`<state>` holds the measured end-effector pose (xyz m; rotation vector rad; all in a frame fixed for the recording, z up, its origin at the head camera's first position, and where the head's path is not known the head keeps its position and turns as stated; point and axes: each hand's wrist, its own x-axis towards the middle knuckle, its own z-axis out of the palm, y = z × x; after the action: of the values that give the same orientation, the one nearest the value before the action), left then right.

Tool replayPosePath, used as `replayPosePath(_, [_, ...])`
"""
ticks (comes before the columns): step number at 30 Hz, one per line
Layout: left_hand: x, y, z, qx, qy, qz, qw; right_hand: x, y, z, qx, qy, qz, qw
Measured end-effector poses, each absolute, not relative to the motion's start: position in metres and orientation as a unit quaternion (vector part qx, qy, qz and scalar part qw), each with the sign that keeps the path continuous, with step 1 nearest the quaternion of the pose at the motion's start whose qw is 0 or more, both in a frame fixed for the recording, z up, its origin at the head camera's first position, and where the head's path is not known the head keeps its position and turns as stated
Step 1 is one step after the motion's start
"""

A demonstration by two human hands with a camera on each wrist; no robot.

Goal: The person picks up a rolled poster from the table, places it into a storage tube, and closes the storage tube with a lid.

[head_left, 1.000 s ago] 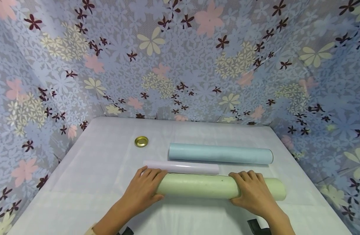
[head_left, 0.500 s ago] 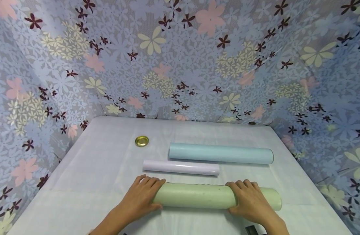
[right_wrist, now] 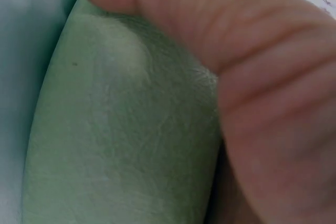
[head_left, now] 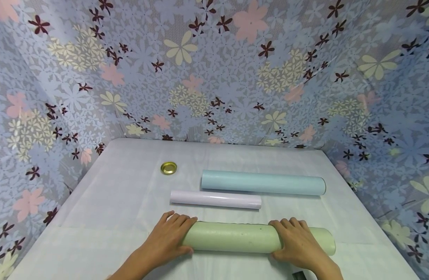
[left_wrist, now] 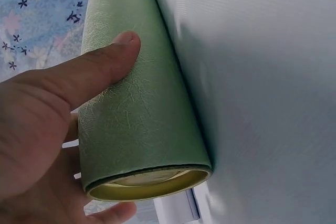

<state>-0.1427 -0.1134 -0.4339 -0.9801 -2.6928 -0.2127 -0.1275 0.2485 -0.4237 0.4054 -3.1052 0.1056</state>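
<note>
A thick pale green tube lies crosswise at the front of the table, gripped near both ends. My left hand holds its left end, thumb on the near side and fingers over the far side. In the left wrist view the green tube shows a gold-rimmed end, and the left thumb lies along its side. My right hand grips it toward the right end, which sticks out past the hand. In the right wrist view the right thumb crosses the green tube.
Behind the green tube lies a thinner, shorter pale lilac tube. Farther back is a light blue tube. A round gold lid sits at the back left. Flowered cloth surrounds the white table at the back and sides.
Both hands have brought the green tube toward me and down the view, away from the lilac tube, which now shows fully. The other tubes and the lid have stayed put.
</note>
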Motion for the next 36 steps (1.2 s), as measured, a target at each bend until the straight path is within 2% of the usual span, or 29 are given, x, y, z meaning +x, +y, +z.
replayPosePath(13, [-0.140, -0.113, -0.433, -0.354, -0.919, -0.071, 0.156, -0.126, 0.250, -0.414, 0.127, -0.989, 0.060, -0.038])
replayPosePath(19, [-0.141, -0.112, -0.431, -0.350, -0.924, -0.073, 0.138, -0.127, 0.252, -0.408, 0.141, -0.988, 0.063, -0.017])
replayPosePath(26, [-0.142, -0.111, -0.424, -0.348, -0.924, -0.072, 0.143, -0.129, 0.254, -0.398, 0.148, -0.987, 0.063, -0.009])
replayPosePath(36, [-0.151, -0.114, -0.391, -0.312, -0.937, -0.116, 0.107, -0.139, 0.261, -0.373, 0.168, -0.982, 0.072, 0.040])
